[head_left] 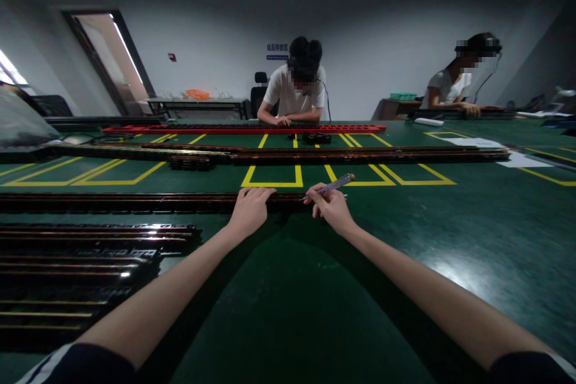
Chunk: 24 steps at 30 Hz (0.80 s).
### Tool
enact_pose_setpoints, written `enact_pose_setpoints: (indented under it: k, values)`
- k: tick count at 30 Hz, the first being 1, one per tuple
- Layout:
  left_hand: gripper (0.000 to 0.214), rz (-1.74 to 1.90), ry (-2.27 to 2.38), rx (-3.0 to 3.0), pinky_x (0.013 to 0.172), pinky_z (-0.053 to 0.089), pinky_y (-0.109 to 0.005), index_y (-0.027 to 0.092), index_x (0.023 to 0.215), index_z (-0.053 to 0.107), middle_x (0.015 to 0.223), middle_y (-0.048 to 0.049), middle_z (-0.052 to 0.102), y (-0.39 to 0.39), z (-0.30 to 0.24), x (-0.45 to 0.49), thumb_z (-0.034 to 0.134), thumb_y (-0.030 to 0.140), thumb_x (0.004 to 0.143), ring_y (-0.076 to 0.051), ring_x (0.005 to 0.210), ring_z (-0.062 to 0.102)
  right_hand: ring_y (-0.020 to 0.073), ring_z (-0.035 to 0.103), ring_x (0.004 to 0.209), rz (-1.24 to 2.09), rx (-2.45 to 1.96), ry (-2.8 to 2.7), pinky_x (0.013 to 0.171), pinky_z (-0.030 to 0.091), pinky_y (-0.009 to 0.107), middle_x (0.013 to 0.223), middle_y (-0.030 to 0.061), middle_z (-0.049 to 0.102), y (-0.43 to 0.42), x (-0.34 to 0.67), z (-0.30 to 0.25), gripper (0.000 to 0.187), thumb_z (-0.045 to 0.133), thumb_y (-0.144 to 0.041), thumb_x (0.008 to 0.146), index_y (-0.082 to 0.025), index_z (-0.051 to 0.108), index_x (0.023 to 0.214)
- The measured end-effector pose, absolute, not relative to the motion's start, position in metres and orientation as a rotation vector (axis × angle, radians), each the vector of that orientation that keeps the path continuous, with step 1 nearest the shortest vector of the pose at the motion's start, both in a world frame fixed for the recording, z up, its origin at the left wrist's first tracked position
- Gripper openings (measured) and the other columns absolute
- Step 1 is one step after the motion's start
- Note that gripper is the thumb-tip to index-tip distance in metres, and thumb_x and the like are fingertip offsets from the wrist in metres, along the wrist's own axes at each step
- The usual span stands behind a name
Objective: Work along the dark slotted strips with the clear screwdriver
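A long dark strip (135,202) lies across the green table from the left edge to the middle. My left hand (250,210) rests on its right part with fingers curled over the far edge. My right hand (330,207) is closed on a slim translucent pen-like tool (335,182), whose tip points left at the strip's right end.
A stack of similar dark strips (90,270) lies at the near left. More long strips (315,155) and a red rail (243,129) cross the table beyond yellow floor-tape boxes (272,183). Two people sit at the far side, working with their hands.
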<state>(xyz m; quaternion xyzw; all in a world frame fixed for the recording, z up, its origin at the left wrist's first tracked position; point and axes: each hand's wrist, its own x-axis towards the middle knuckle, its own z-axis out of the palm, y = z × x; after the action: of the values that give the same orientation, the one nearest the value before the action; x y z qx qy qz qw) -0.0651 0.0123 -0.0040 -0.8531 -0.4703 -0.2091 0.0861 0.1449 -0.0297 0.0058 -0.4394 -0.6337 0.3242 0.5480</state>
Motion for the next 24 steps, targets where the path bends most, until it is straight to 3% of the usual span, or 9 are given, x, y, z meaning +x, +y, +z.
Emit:
enact_pose_setpoints:
  k: [12,24]
  values:
    - [0.039,-0.616,-1.38,-2.498,0.092,0.038,-0.041,0.019,0.115,0.056,0.113,-0.0095,0.065,0.0113,-0.0032,-0.0639,0.041,0.043,0.088,-0.026,0.106,0.057,0.009,0.053,0.042,0.693,-1.065,-1.415,0.037,0.041,0.022,0.066,0.0017,0.061,-0.0285,0.1452,0.0025,0.044,0.054,-0.062,0.077,-0.018,0.055,0.074]
    - [0.031,-0.606,-1.4,-2.473,0.091,0.037,-0.043,0.02,0.111,0.057,0.111,-0.0092,0.065,0.0063,-0.0002,-0.0591,0.043,0.036,0.088,-0.026,0.104,0.057,0.0101,0.052,0.042,0.633,-1.104,-1.371,0.037,0.041,0.023,0.064,0.0019,0.059,-0.0296,0.1451,0.0028,0.047,0.051,-0.066,0.076,-0.019,0.054,0.072]
